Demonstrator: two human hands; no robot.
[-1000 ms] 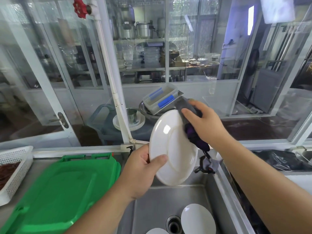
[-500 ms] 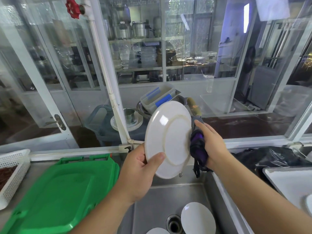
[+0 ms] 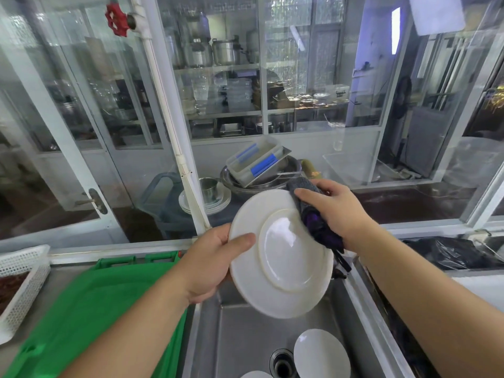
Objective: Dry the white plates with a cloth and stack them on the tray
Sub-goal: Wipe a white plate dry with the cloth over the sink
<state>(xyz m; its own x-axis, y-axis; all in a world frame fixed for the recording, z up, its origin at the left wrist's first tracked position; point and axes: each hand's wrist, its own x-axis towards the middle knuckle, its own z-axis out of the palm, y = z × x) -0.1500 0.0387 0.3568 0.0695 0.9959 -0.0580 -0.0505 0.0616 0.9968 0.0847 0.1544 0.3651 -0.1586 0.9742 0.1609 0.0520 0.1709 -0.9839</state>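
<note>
At the centre of the frame the left hand (image 3: 210,264) grips a white plate (image 3: 281,255) by its left rim, thumb curled over the edge facing the camera and the fingers hidden behind it. The plate is held tilted above the sink (image 3: 240,331), its underside with the raised foot ring turned toward the camera. The right hand (image 3: 334,211) clutches a bunched dark grey and purple cloth (image 3: 311,214) and presses it against the plate's upper right rim; a loose end of the cloth hangs down past the plate's right edge.

In the sink basin at the bottom of the frame, another white plate (image 3: 321,354) leans just right of the drain (image 3: 282,364), and the edge of a third plate (image 3: 255,374) shows at the very bottom. A green tray (image 3: 95,309) lies on the steel tabletop (image 3: 64,274) in the lower left, beside the sink. A white perforated basket (image 3: 20,279) sits at the far left edge. Behind the glass, in the middle of the frame, stand stacked plates, a metal cup, and a clear container with blue clips.
</note>
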